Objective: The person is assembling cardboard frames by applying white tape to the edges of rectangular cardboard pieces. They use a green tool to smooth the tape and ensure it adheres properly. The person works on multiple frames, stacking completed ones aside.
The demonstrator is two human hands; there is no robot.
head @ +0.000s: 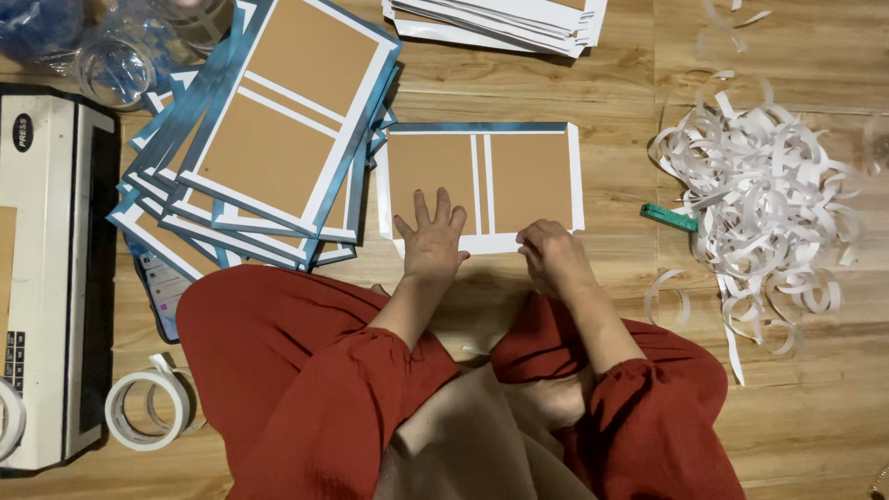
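A brown card sheet (482,176) with white strips and a blue top edge lies flat on the wooden floor in front of me. My left hand (431,243) rests flat on its near left part, fingers spread. My right hand (553,255) sits at the sheet's near edge with fingers curled, pinching or pressing the white border there. Whether it holds anything small is hidden.
A fanned stack of similar sheets (269,139) lies at left. A white laminating machine (46,278) stands far left, tape rolls (148,407) near it. White paper stack (500,23) at top. A pile of curled paper strips (769,213) and a green cutter (669,218) lie right.
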